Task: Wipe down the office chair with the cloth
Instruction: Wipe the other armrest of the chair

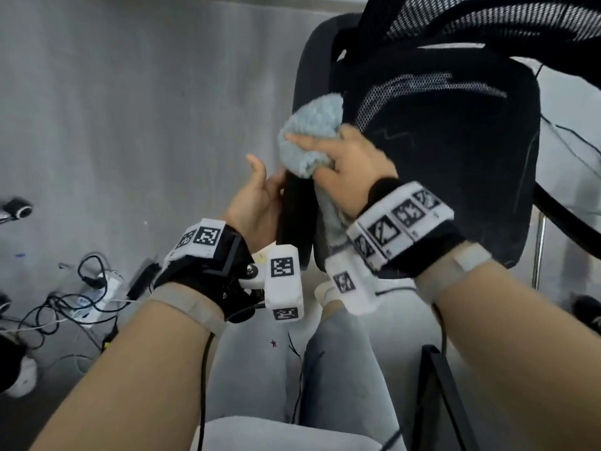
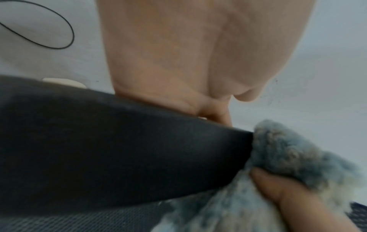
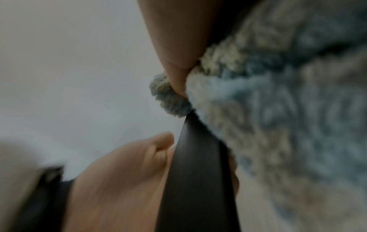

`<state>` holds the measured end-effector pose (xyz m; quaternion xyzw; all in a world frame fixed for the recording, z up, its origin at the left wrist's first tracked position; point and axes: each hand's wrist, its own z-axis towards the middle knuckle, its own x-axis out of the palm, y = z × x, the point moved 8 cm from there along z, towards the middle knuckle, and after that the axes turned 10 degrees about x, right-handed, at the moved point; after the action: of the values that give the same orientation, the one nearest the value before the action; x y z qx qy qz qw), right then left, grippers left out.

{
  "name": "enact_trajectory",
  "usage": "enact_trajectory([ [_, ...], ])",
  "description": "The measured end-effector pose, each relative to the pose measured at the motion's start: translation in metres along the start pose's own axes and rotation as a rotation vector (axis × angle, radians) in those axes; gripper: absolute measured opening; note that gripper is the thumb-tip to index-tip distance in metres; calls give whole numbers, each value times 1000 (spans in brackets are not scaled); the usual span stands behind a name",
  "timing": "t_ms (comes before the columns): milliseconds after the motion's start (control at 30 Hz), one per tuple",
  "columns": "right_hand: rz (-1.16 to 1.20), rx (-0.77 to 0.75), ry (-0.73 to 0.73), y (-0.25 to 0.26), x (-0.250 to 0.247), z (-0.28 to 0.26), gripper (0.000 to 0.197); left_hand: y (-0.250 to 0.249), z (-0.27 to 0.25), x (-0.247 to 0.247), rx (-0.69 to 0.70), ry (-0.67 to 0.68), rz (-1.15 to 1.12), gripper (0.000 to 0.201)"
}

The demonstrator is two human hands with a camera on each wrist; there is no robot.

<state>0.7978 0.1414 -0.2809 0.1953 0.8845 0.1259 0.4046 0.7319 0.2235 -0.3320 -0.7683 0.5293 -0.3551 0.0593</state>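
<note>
Right hand [image 1: 344, 172] gripped bunched cloth [image 1: 310, 136] against armrest [image 1: 297, 216]; left hand [image 1: 257, 206], fingers curled around it, steadied it for wiping.

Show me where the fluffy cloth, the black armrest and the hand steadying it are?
cloth [image 1: 309, 135]: head view, on the blue fluffy bunch above the armrest.
armrest [image 1: 297, 216]: head view, on the middle of the black pad.
left hand [image 1: 255, 206]: head view, on the palm beside the armrest.

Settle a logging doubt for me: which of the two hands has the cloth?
The right hand: it grips the blue cloth bunched over the armrest end. The left hand only steadies the bare black armrest below.
</note>
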Motion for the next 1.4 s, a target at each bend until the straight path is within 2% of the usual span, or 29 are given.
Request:
enact_trajectory([
  [67, 72, 19, -55, 0, -11, 19, 46, -1, 2, -8, 55, -55, 89, 78],
  [200, 161, 47, -105, -2, -12, 21, 49, 27, -6, -30, 9, -32, 165, 70],
  [333, 115, 2, 37, -10, 24, -27, 52, 36, -11, -33, 71, -42, 156, 63],
  [433, 14, -49, 126, -10, 43, -55, 51, 33, -14, -22, 107, -5, 19, 61],
  [533, -44, -64, 39, -3, 24, -38, 48, 33, -11, -24, 116, 0, 1, 68],
  [633, -14, -36, -68, 4, 0, -7, 46, 28, -9, -26, 63, -24, -9, 80],
  [733, -1, -31, -109, 7, 2, -7, 46, 12, -12, -14, 78, 33, -98, 90],
  [833, -98, -144, -92, 11, 27, -36, 46, -2, -13, -8, 80, 66, -220, 96],
  [1000, -296, -200, 47, -6, 86, -67, 34, -3, -3, -23, 67, 25, -35, 98],
  [1100, -205, -130, 92, -29, 89, -70, 34, -4, 0, -24, 80, 17, 44, 90],
  [1200, -136, -1, 94, -58, 81, -70, 35, -10, 0, -28, 159, -108, 132, 71],
  [1300, -11, 200, 91, -98, 72, -63, 38, -24, -8, -33, 335, -290, 250, 45],
  [1400, 137, 357, 48, -139, 65, -56, 42, -40, -20, -19, 526, -321, 283, 33],
])
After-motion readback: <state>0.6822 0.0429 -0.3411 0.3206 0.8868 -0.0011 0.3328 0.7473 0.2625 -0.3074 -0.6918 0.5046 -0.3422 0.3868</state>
